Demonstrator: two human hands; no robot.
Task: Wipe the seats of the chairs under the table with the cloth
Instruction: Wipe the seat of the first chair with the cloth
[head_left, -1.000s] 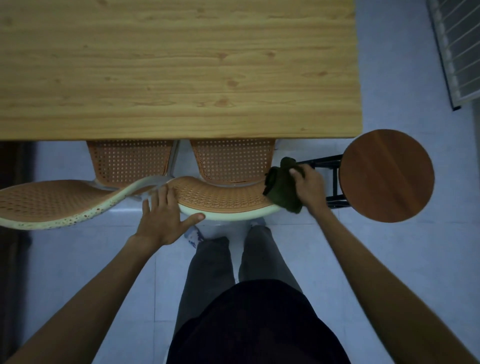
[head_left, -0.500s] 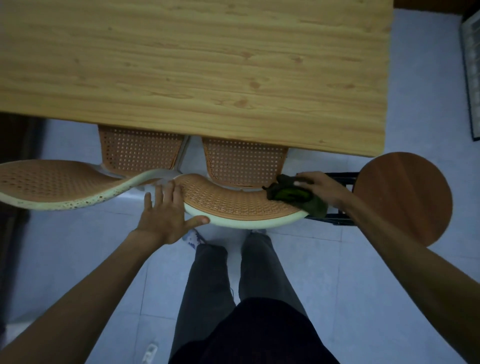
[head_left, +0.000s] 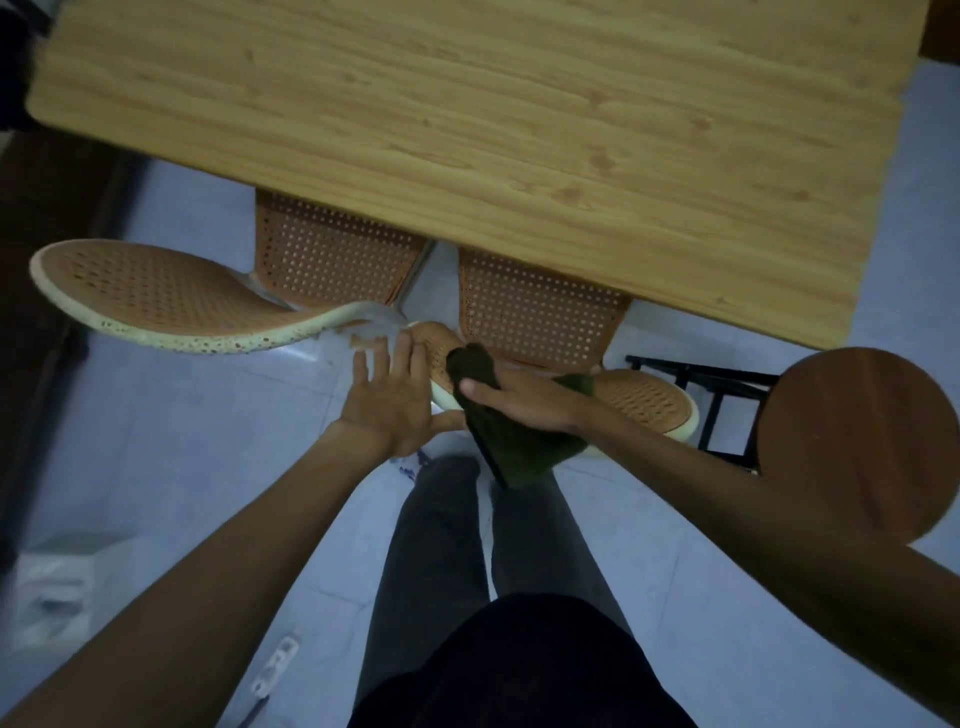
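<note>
Two orange perforated chairs stand pushed under the wooden table. The right chair's backrest curves toward me, and its seat lies partly under the table edge. My right hand presses a dark green cloth onto the left part of that backrest's top edge; the cloth hangs over its rim. My left hand grips the backrest's left end, fingers spread on top and thumb under the rim. The left chair's backrest and seat lie to the left.
A round brown stool on a black frame stands at the right, close to the right chair. My legs are below the chairs on the pale tiled floor. A white power strip lies at the lower left, near a white box.
My right hand has slid the cloth leftward along the right chair's backrest, from its right end to beside my left hand. The view has tilted and moved closer.
</note>
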